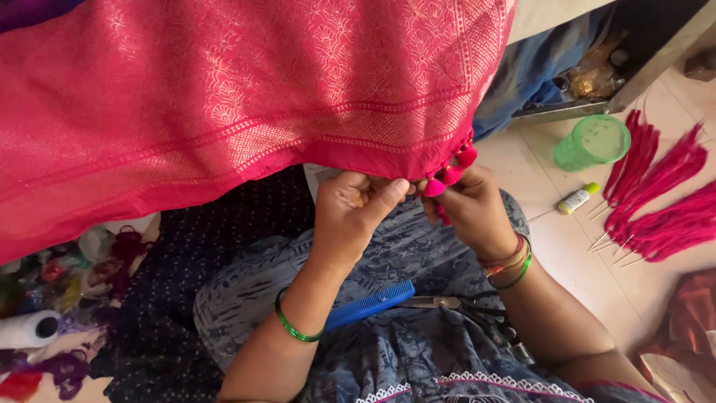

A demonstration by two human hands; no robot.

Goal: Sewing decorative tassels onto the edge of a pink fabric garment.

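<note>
Lap: both hands (pixel 418 205) pinching sari hem (pixel 358 168).

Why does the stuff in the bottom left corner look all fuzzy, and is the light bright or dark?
Head view: soft, even daylight, no harsh glare; the pink cloth and both hands, left hand and right hand, look sharp. The thread scraps and white spool at lower left are out of focus, and shadow sits under the cloth.
</note>
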